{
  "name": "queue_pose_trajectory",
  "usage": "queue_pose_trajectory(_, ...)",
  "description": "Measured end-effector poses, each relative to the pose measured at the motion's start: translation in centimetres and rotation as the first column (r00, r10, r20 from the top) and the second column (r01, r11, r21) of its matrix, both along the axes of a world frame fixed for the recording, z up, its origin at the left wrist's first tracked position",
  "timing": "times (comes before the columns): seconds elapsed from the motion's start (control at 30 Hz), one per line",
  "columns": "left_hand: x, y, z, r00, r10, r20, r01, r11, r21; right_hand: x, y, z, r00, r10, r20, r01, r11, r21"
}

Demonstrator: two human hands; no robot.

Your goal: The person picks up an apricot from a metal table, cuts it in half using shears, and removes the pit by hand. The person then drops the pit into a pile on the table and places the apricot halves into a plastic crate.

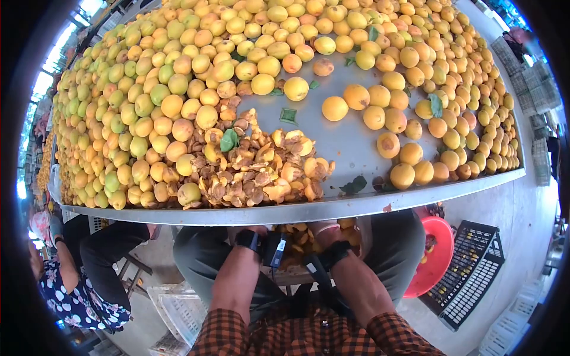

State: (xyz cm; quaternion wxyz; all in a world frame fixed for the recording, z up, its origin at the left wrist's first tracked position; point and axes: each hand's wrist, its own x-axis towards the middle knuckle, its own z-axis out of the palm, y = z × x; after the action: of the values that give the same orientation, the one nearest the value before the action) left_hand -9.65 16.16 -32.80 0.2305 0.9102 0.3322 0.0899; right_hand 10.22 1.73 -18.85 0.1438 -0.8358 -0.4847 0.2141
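Both my forearms reach down under the front edge of the metal table. Of my left hand (259, 229) only the back near the wrist shows; the table rim covers its fingers. My right hand (323, 228) is likewise cut off by the rim, with its fingers out of sight. Between my knees, a container of split apricot pieces (297, 244) lies between and below the hands. I cannot make out whether either hand holds anything. Above the rim sits a heap of apricot pits and torn pieces (255, 169).
Whole apricots (142, 107) cover much of the metal table (320, 142), with a few green leaves (229, 140) among them. A red basin (436, 255) and black crate (469, 273) stand at right. Another person (83, 279) sits at left near a white crate (181, 308).
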Motion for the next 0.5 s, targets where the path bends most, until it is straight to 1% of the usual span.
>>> queue_pose_trajectory(0.03,0.6,1.2,1.5,0.998,0.022,-0.053,-0.024,0.999,-0.021,-0.1,0.3,0.6,0.995,-0.037,-0.093,0.035,0.999,-0.02)
queue_pose_trajectory(0.1,2.7,3.1,6.2,0.985,0.065,-0.162,-0.075,0.996,-0.056,0.2,0.7,1.8,0.993,-0.027,-0.111,0.025,1.0,-0.019)
queue_pose_trajectory(0.2,6.5,2.3,13.1,0.953,0.106,-0.284,-0.133,0.988,-0.075,2.6,1.5,4.0,0.993,-0.032,-0.118,0.034,0.999,0.013)
queue_pose_trajectory(0.27,5.4,-0.3,17.3,0.916,0.137,-0.377,-0.185,0.978,-0.094,3.7,1.4,4.8,0.99,-0.026,-0.136,0.029,0.999,0.022)
queue_pose_trajectory(0.33,6.0,-1.5,21.7,0.863,0.157,-0.479,-0.241,0.963,-0.118,3.9,0.5,5.2,0.986,-0.021,-0.167,0.024,1.0,0.018)
queue_pose_trajectory(0.37,5.6,-2.8,22.7,0.883,0.28,-0.377,-0.355,0.923,-0.147,4.1,0.3,5.3,0.984,-0.017,-0.177,0.02,1.0,0.02)
queue_pose_trajectory(0.4,4.4,-3.5,20.6,0.951,0.25,-0.184,-0.212,0.956,0.204,4.3,-0.1,4.7,0.985,-0.012,-0.175,0.017,1.0,0.023)
queue_pose_trajectory(0.43,3.0,-4.0,18.6,0.929,0.264,-0.26,-0.262,0.964,0.043,4.3,-0.7,3.5,0.729,-0.36,-0.582,0.381,0.92,-0.091)
queue_pose_trajectory(0.47,2.1,-4.6,17.4,0.905,0.261,-0.338,-0.315,0.942,-0.116,4.0,-1.4,2.7,0.214,-0.563,-0.798,0.603,0.719,-0.346)
queue_pose_trajectory(0.5,1.7,-5.8,15.3,0.781,0.624,-0.039,-0.533,0.632,-0.563,2.7,-2.5,2.8,0.306,-0.515,-0.801,0.753,0.646,-0.128)
